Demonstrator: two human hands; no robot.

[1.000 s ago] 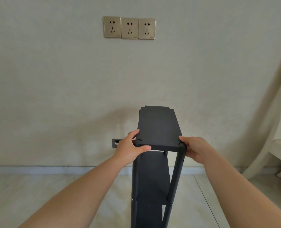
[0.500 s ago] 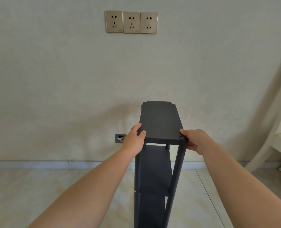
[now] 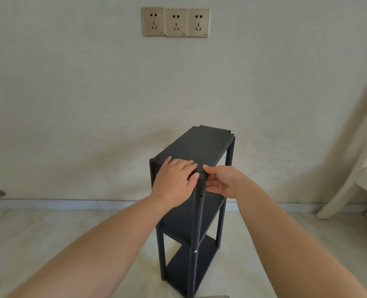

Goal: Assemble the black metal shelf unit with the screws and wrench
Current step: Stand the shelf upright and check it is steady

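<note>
Upright on the floor (image 3: 49, 244) stands the black metal shelf unit (image 3: 196, 147), its long axis vertical and its top panel running from the near edge away toward the wall (image 3: 70, 104), skewed to the right. Compared with half a second ago, when the panel pointed almost straight at the wall, the unit is turned so that one near post faces the viewer and the right-hand side shows. The left hand (image 3: 175, 181) has shifted from the near left corner to lie palm down across the near end of the top panel, fingers nearly straight, thumb over the edge. The right hand (image 3: 220, 182) sits just beside the near right post, thumb on the top corner, fingers loosely extended beside the post, gripping nothing. Three wall sockets (image 3: 176, 22) lie above.
</note>
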